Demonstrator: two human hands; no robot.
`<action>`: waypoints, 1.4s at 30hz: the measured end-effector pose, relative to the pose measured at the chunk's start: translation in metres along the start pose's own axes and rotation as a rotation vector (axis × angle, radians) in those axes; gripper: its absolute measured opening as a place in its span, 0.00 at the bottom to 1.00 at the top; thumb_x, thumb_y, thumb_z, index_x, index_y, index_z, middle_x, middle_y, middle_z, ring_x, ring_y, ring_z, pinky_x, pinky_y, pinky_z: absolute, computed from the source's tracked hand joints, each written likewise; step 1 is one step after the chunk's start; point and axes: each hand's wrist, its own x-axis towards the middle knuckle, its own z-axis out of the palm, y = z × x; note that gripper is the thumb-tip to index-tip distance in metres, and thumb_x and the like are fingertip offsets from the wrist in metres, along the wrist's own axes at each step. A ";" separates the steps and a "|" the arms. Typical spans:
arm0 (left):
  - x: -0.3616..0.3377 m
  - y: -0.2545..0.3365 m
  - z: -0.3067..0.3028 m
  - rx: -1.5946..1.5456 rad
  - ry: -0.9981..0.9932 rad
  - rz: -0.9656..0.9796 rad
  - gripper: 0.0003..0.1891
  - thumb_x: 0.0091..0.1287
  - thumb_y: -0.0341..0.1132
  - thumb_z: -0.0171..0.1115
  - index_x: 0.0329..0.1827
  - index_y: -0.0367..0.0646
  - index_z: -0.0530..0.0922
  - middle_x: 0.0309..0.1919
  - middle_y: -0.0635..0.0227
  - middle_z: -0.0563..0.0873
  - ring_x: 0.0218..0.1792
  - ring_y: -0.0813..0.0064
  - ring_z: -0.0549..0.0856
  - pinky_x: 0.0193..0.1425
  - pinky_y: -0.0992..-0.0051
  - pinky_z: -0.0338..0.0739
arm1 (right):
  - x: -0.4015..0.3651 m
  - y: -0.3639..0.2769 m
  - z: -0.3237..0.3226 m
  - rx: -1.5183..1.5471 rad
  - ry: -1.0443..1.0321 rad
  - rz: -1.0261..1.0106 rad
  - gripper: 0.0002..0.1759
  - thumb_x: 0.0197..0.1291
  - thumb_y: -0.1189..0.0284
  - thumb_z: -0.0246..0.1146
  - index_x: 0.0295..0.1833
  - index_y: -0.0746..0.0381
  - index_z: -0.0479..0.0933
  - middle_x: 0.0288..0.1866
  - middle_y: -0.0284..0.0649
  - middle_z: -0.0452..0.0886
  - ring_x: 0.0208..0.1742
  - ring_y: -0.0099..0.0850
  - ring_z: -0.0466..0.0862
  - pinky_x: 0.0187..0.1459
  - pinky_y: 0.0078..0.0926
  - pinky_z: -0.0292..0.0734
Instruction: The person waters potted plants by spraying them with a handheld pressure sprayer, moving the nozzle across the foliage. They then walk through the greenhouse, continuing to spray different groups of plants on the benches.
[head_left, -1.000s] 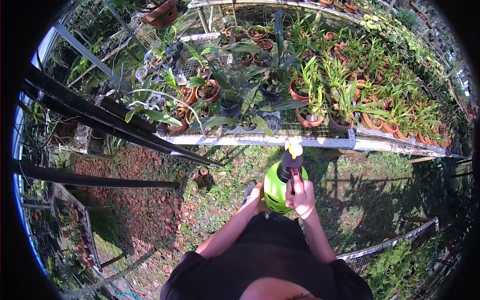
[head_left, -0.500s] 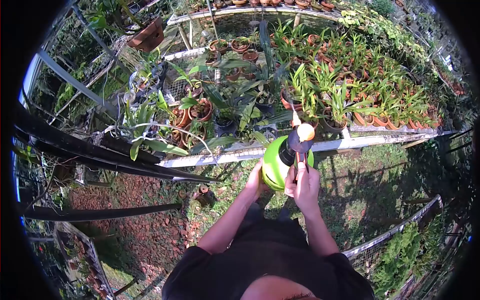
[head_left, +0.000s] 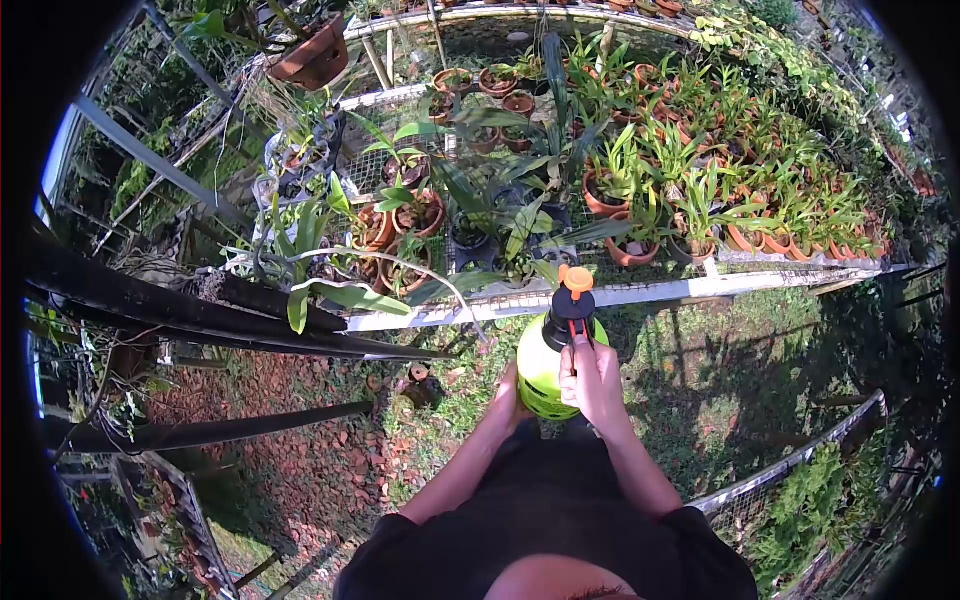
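A bright green pump sprayer (head_left: 540, 368) with a black collar and an orange knob on top is held in front of my body. My right hand (head_left: 596, 385) is wrapped around its black and red handle, just below the orange knob (head_left: 576, 281). Against the sprayer's left side rests my left hand (head_left: 508, 402), supporting the tank; its fingertips are partly hidden behind the green body. Just beyond the sprayer runs the pale front rail (head_left: 670, 290) of a mesh bench.
Potted plants (head_left: 690, 190) in clay pots crowd the mesh bench ahead. A clay pot (head_left: 312, 55) hangs at upper left. Dark poles (head_left: 220, 420) reach in from the left. Another mesh bench (head_left: 790, 470) with greenery stands at lower right.
The sprayer, with both my hands on it, has come closer to my body and slightly left. It now stands more upright, and its orange knob no longer catches bright glare.
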 end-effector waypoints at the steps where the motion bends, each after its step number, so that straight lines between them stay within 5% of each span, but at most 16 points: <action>1: 0.007 -0.006 -0.005 -0.002 -0.014 0.004 0.38 0.68 0.67 0.29 0.70 0.47 0.62 0.63 0.59 0.74 0.62 0.61 0.75 0.61 0.50 0.70 | 0.000 0.002 0.000 -0.019 0.035 -0.024 0.20 0.73 0.62 0.43 0.28 0.60 0.64 0.15 0.27 0.60 0.12 0.14 0.58 0.13 0.15 0.52; 9: 0.028 -0.012 -0.020 -0.032 -0.047 -0.023 0.40 0.69 0.67 0.20 0.72 0.47 0.58 0.64 0.58 0.72 0.63 0.59 0.73 0.62 0.49 0.70 | 0.000 -0.005 0.021 -0.058 0.007 -0.057 0.20 0.73 0.61 0.44 0.29 0.60 0.66 0.15 0.27 0.61 0.12 0.14 0.58 0.13 0.16 0.53; 20: 0.010 0.009 -0.014 -0.001 0.010 -0.048 0.37 0.70 0.62 0.21 0.68 0.46 0.64 0.58 0.58 0.77 0.59 0.58 0.77 0.62 0.48 0.68 | 0.005 0.002 0.022 -0.032 0.055 -0.010 0.21 0.73 0.60 0.45 0.28 0.60 0.65 0.16 0.27 0.64 0.14 0.15 0.62 0.16 0.15 0.58; 27: 0.001 0.021 0.005 0.089 -0.014 -0.119 0.35 0.70 0.59 0.23 0.67 0.45 0.64 0.59 0.57 0.76 0.59 0.58 0.76 0.62 0.46 0.67 | 0.003 0.001 0.022 -0.022 0.114 -0.093 0.22 0.73 0.58 0.44 0.28 0.59 0.64 0.14 0.27 0.60 0.11 0.14 0.56 0.12 0.16 0.51; 33: 0.006 0.012 -0.014 -0.078 0.094 -0.015 0.33 0.70 0.59 0.22 0.56 0.47 0.73 0.40 0.63 0.82 0.45 0.64 0.82 0.54 0.52 0.74 | 0.011 -0.001 0.039 -0.069 0.014 -0.063 0.22 0.73 0.60 0.44 0.26 0.60 0.64 0.14 0.27 0.61 0.10 0.15 0.58 0.13 0.17 0.53; 34: -0.026 0.050 0.019 -0.004 0.214 -0.149 0.33 0.70 0.58 0.22 0.50 0.48 0.75 0.34 0.65 0.82 0.40 0.68 0.82 0.49 0.58 0.77 | 0.012 -0.002 0.044 -0.078 0.023 -0.062 0.21 0.73 0.63 0.44 0.25 0.60 0.64 0.14 0.28 0.61 0.10 0.16 0.58 0.13 0.17 0.54; 36: -0.023 0.053 -0.002 0.067 0.058 -0.038 0.38 0.68 0.64 0.17 0.62 0.48 0.67 0.49 0.61 0.79 0.52 0.62 0.79 0.52 0.52 0.74 | 0.016 -0.004 0.048 -0.086 -0.025 -0.086 0.21 0.73 0.64 0.43 0.24 0.60 0.63 0.13 0.28 0.61 0.11 0.16 0.59 0.13 0.17 0.54; 38: -0.026 0.055 -0.008 0.006 -0.024 0.186 0.29 0.71 0.56 0.27 0.50 0.46 0.74 0.34 0.64 0.81 0.39 0.69 0.81 0.47 0.59 0.77 | 0.018 -0.010 0.055 -0.126 -0.060 -0.119 0.22 0.72 0.65 0.43 0.23 0.60 0.62 0.13 0.28 0.61 0.11 0.16 0.59 0.14 0.17 0.54; 41: -0.032 0.067 -0.001 -0.022 0.176 0.240 0.29 0.72 0.57 0.28 0.55 0.44 0.71 0.38 0.63 0.82 0.41 0.68 0.81 0.47 0.59 0.78 | 0.026 -0.010 0.059 -0.079 -0.104 -0.163 0.22 0.72 0.65 0.43 0.22 0.60 0.62 0.13 0.29 0.61 0.12 0.16 0.59 0.15 0.16 0.54; 42: -0.028 0.070 -0.009 0.049 0.138 0.179 0.33 0.71 0.60 0.24 0.60 0.45 0.67 0.43 0.60 0.81 0.44 0.65 0.81 0.49 0.53 0.76 | 0.027 -0.011 0.060 -0.093 -0.103 -0.173 0.22 0.72 0.65 0.43 0.22 0.60 0.62 0.13 0.29 0.61 0.12 0.16 0.59 0.15 0.16 0.55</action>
